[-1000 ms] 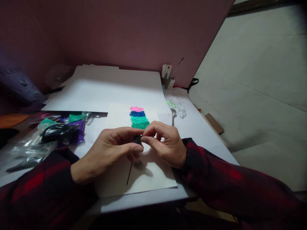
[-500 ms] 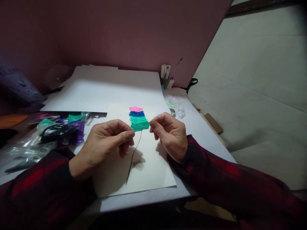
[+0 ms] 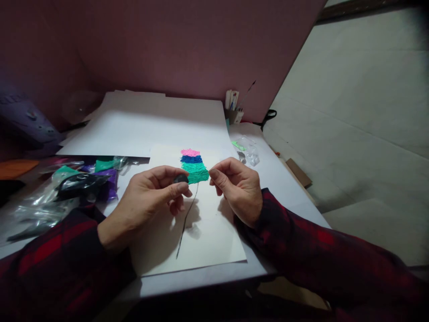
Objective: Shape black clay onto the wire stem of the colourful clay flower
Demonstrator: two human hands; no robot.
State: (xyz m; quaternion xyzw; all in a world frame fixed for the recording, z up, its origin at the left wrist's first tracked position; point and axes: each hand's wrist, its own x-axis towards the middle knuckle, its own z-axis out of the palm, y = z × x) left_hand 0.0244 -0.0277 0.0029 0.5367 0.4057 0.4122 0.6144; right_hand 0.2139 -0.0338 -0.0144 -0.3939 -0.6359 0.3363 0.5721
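Note:
My left hand (image 3: 147, 197) pinches a small black lump of what looks like modelling clay (image 3: 181, 179) between thumb and forefinger. My right hand (image 3: 236, 185) is closed in a pinch at the right edge of the coloured patch; whatever its fingertips may hold is too small to make out. Both hands hover over a cream paper sheet (image 3: 214, 241). On that sheet is a textured patch (image 3: 195, 170) in bands of pink, dark blue, teal and green. A thin, dark curved line (image 3: 184, 226) runs down from the patch toward the sheet's near edge.
Plastic bags of coloured material (image 3: 83, 185), black, purple and green, lie at the left. Large white sheets (image 3: 161, 120) cover the back. A pen holder (image 3: 233, 107) stands against the pink wall. A crumpled clear bag (image 3: 250, 152) rests at the right.
My left thumb and forefinger have parted a little, and the black lump between them now shows. My right hand has stayed almost still.

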